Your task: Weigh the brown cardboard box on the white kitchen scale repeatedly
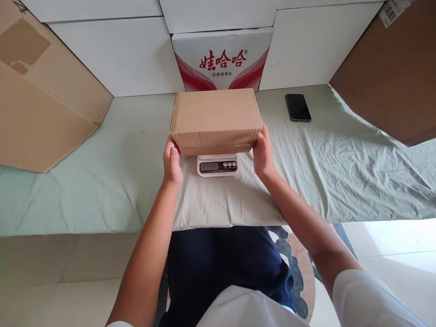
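Taking the white kitchen scale [217, 165] as the landmark: far to its left a large flattened cardboard sheet [41, 95] leans against the white wall and rests on the pale green sheet [340, 163] that covers the counter. Just left of the scale, the left hand [172, 163] presses against the left end of a closed brown cardboard box [215, 119], palm to the box's lower corner; most of its fingers are hidden behind the box, so whether they are spread cannot be told. The box sits directly on top of the scale, covering its platform, with only the scale's display and buttons showing in front. The scale itself stands on a lighter folded cloth [225, 200] laid over the green sheet. Behind the box, a white and red drinking-water carton [223, 56] stands against the wall. Just right of the scale, the right hand [262, 154] holds the box's right end, thumb on the front edge, the other fingers out of sight. Further right, a dark phone [298, 107] lies flat on the sheet, and beyond it a second brown cardboard panel [391, 77] leans in
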`<state>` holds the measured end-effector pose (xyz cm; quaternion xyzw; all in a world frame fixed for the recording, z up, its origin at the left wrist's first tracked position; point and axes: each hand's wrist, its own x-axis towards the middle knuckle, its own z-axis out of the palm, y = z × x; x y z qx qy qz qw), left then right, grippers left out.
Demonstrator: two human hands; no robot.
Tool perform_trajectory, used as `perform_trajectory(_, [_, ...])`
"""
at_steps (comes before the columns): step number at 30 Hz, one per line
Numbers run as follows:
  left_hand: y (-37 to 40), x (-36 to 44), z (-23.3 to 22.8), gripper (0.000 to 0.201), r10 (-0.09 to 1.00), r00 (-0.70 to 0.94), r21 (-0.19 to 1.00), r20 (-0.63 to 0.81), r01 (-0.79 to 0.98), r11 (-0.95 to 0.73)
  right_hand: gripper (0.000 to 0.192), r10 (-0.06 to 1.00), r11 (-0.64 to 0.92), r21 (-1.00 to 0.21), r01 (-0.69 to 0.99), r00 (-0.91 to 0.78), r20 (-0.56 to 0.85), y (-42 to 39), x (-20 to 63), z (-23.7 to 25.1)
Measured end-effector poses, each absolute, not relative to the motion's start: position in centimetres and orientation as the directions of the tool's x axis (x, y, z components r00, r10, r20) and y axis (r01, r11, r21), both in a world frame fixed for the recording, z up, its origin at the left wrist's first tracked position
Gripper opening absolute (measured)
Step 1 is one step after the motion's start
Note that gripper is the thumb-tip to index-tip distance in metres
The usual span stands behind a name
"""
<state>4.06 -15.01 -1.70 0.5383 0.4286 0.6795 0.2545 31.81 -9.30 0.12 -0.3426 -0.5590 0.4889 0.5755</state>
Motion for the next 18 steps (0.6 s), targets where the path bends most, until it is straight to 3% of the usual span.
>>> perform_trajectory(18, [-14.8,3.9,-2.0,0.078,0.807,-0.278,0.853,0.521,0.135,-0.504,0.075,0.954,0.265,-0.943,-0.203,-0.091,0.287,-9.7,31.3,1.1])
